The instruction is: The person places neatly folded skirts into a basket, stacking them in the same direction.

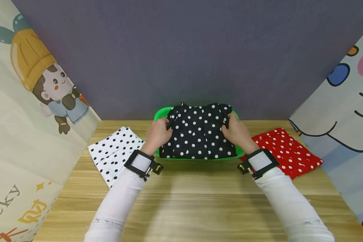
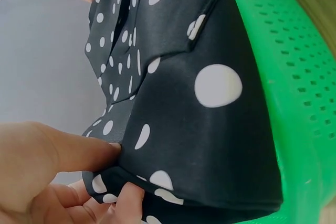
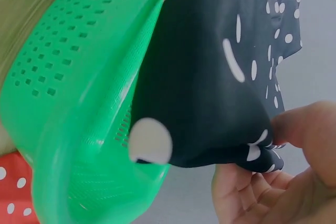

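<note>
The head view looks forward and down over the wooden table (image 1: 181, 201); both wrist views sit very close, sharing the black polka-dot cloth (image 2: 210, 129) and green basket (image 3: 79, 103).

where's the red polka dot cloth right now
In the head view the red dotted cloth lies flat on the wooden table, on the person's right, just beside the green basket and right hand.

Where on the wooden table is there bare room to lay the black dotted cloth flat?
Bare wood spans the near side, between the two sleeves in front of the green perforated plastic basket. Along the back it is crowded: white black-dotted cloth left, red white-dotted cloth right.
</note>
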### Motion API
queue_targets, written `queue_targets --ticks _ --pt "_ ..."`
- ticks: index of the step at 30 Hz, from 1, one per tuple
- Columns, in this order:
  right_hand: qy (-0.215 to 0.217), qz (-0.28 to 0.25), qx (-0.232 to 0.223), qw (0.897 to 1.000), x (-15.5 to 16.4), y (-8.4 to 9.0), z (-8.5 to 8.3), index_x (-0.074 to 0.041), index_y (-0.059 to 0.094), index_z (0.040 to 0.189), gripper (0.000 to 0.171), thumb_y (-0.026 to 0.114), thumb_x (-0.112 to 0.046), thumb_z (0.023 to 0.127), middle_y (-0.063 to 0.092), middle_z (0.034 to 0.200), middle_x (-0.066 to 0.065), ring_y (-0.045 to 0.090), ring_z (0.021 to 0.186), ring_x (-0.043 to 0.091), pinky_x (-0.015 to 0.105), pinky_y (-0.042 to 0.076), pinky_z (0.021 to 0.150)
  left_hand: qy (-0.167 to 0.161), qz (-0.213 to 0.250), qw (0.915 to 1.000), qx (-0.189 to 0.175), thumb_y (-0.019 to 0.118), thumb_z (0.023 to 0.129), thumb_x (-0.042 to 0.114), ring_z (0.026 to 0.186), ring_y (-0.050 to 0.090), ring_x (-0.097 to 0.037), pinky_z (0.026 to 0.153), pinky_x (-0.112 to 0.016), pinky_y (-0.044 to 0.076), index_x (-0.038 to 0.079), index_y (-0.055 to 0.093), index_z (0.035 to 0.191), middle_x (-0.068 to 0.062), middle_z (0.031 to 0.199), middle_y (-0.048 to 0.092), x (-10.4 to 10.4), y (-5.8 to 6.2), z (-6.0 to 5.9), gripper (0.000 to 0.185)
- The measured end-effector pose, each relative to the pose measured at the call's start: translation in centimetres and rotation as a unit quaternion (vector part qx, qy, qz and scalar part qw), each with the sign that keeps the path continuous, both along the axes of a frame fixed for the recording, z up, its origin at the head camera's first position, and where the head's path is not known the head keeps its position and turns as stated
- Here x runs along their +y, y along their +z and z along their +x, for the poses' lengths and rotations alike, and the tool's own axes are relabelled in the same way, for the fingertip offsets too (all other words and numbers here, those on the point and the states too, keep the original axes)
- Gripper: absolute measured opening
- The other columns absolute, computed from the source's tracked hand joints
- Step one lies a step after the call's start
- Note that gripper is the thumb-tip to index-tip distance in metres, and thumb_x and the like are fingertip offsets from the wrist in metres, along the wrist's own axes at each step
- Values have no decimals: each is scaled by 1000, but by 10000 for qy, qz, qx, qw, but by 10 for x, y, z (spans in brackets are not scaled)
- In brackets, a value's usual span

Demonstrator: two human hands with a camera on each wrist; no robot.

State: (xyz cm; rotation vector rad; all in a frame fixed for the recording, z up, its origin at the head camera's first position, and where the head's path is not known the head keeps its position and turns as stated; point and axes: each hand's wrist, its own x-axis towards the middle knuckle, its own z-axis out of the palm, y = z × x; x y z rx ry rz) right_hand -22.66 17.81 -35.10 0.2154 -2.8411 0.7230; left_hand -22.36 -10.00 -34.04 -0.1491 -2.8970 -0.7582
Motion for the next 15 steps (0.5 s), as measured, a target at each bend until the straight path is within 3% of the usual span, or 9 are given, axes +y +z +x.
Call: queue_targets --ticks 9,15 --pt "-28 83 -226 9997 1 4 -18 11 33 127 51 51 -16 88 60 94 28 60 67 34 40 46 51 12 -149 9999 62 62 82 18 85 63 -27 61 -41 50 4 62 109 -12 106 65 3 1 -20 31" --pt "39 242 -643 9976 5 2 -30 12 31 128 52 50 -17 89 59 100 30 61 77 36 45 48 64 122 -247 9994 -211 62 82 20 93 62 -29 66 -44 51 6 61 112 -11 111 64 7 -3 -31 33"
